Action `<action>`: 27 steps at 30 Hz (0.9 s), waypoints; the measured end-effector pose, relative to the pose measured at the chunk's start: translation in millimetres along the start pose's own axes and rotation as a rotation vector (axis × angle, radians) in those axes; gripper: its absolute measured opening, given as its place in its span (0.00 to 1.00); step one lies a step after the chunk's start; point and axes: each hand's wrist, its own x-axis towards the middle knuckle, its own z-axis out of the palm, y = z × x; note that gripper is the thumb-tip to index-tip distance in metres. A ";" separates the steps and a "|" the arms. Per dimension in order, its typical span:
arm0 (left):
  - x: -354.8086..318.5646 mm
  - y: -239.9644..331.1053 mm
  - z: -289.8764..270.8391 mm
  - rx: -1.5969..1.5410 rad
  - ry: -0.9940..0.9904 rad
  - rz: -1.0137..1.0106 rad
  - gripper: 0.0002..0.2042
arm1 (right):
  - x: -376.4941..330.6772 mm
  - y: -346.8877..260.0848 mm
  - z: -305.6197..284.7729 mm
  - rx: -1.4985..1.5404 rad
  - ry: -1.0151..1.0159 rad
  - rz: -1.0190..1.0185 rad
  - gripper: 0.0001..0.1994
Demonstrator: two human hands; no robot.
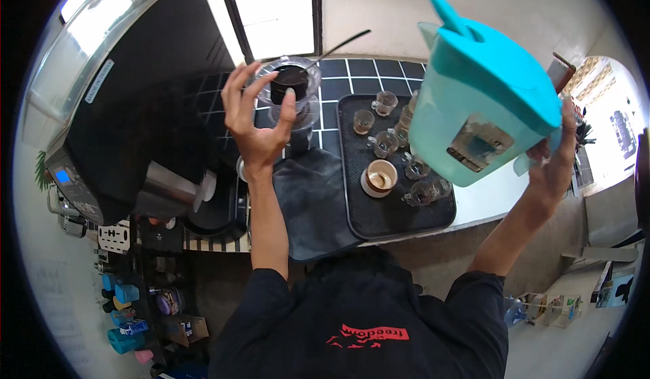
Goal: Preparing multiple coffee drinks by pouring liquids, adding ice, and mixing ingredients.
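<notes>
My left hand (261,118) is curled against the near left side of a clear round container (313,101), thumb and fingers at its rim. Dark contents (290,84) fill its middle, and a thin dark spoon handle (345,41) sticks out to the right. My right hand (556,145) grips the handle side of a large turquoise lidded pitcher (467,115), raised over the tray's right side and tilted somewhat. Its body hides some of the glasses below. No stream from its spout is visible.
A black tray (369,220) carries several small glass mugs (384,144) and a white-and-brown cup (379,178). Left of it, a dark cloth (310,203) overhangs the black-tiled counter's (362,69) front edge. A large black machine (128,128) stands at the left.
</notes>
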 end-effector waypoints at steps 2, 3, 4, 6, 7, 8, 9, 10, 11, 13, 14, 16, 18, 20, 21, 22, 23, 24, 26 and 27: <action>5.6 19.8 0.1 -0.019 0.069 0.020 0.13 | 3.4 -5.9 -20.8 0.016 0.292 -0.010 0.30; 6.3 28.4 1.7 -0.042 0.092 0.032 0.13 | 4.4 -10.4 -25.5 0.012 0.296 -0.007 0.30; 5.1 35.5 3.8 -0.091 0.092 0.035 0.13 | 5.4 -14.2 -31.2 -0.073 0.344 -0.028 0.29; 3.2 55.0 11.6 -0.249 0.104 -0.006 0.12 | 6.6 4.1 -89.5 -0.443 0.230 -0.507 0.29; 1.4 61.4 15.1 -0.243 0.101 -0.005 0.12 | 9.2 -3.1 -95.2 -0.438 0.228 -0.503 0.29; 0.0 66.3 17.8 -0.244 0.081 -0.017 0.12 | 14.3 -16.1 -101.4 -0.234 0.387 -0.243 0.25; -2.4 70.4 23.0 -0.253 0.059 -0.033 0.13 | 16.9 -23.1 -109.3 -0.034 0.541 0.019 0.23; -4.6 75.9 29.0 -0.218 0.053 -0.046 0.12 | 18.5 -21.3 -122.1 -0.005 0.504 0.004 0.19; -8.0 80.2 34.0 -0.219 0.050 -0.049 0.12 | 20.1 -15.5 -137.5 -0.008 0.505 0.007 0.19; -15.3 90.9 40.6 -0.311 0.012 -0.125 0.09 | 23.8 -2.3 -165.6 -0.113 0.556 -0.015 0.19; -20.1 96.7 42.2 -0.331 -0.009 -0.174 0.06 | 22.4 3.9 -176.4 -0.140 0.532 0.021 0.19; -34.4 112.7 48.3 -0.319 -0.063 -0.222 0.06 | 24.4 26.9 -202.7 -0.162 0.549 0.042 0.19; -52.0 118.8 57.1 -0.279 -0.165 -0.233 0.04 | 25.8 62.1 -235.0 -0.180 0.568 0.057 0.20; -71.1 134.1 59.7 -0.268 -0.214 -0.357 0.05 | 28.7 110.3 -273.2 -0.186 0.490 0.099 0.18; -80.1 141.2 62.6 -0.285 -0.264 -0.481 0.05 | 29.7 125.4 -280.6 -0.181 0.481 0.107 0.18; -88.2 145.4 66.2 -0.273 -0.266 -0.484 0.05 | 31.4 138.6 -285.0 -0.134 0.493 0.107 0.18; -96.3 148.8 69.4 -0.241 -0.305 -0.541 0.11 | 34.4 149.9 -288.2 -0.086 0.505 0.108 0.18; -105.9 151.3 68.3 -0.198 -0.341 -0.600 0.16 | 37.7 160.9 -282.6 -0.068 0.552 0.072 0.19; -123.1 148.7 65.8 -0.128 -0.431 -0.692 0.28 | 43.7 182.8 -288.5 -0.044 0.542 0.090 0.19; -130.9 148.5 64.0 -0.101 -0.430 -0.704 0.28 | 44.1 193.0 -289.0 -0.030 0.538 0.095 0.19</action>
